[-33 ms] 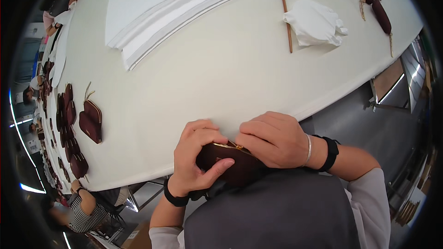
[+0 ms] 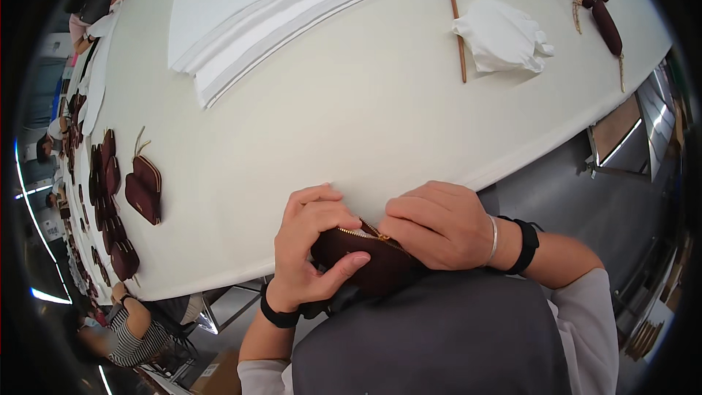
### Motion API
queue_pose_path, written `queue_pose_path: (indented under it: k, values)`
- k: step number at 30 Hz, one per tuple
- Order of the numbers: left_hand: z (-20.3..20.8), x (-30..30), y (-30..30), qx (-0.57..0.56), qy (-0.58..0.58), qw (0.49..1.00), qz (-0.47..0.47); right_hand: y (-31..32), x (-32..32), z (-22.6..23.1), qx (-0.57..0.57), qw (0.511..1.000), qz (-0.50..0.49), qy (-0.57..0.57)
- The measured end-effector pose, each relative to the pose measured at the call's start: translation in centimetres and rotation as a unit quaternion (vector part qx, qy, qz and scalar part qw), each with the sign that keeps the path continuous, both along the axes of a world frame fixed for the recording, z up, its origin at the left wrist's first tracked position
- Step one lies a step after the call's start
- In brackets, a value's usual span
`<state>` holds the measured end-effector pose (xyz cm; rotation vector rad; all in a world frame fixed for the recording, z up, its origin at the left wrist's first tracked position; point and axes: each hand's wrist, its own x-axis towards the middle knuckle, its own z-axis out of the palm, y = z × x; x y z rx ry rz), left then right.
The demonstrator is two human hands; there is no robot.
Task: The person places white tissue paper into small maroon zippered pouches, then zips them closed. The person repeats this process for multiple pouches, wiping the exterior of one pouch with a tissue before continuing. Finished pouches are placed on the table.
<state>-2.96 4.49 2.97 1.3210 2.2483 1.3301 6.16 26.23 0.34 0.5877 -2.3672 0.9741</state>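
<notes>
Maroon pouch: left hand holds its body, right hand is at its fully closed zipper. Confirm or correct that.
The zipper is partly open, not closed, as the head view shows. The left hand holds the maroon pouch, with the right hand at the zipper.

Remotely, I am viewing the maroon pouch (image 2: 387, 265) partly hidden, the left hand (image 2: 298, 252) and right hand (image 2: 442, 228) covering its ends; the upper edge is cropping the white sheets (image 2: 292, 11), and far-left pouches (image 2: 77, 107) are appearing too small to count.
</notes>
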Motion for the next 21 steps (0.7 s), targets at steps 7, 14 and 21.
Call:
queue_pose_path:
  k: [7,14,21]
  values:
    - [-0.5,0.8,-0.9,0.077,-0.241,0.967,-0.011,0.3,1.5,0.6,-0.013,0.996,0.053,0.068]
    - [2.0,1.4,0.4,0.000,-0.207,0.973,-0.097,1.9,2.0,1.2,0.018,0.990,0.097,0.097]
    - [2.0,1.8,0.5,0.005,-0.196,0.975,-0.105,0.4,1.6,2.1,-0.032,0.997,0.038,0.057]
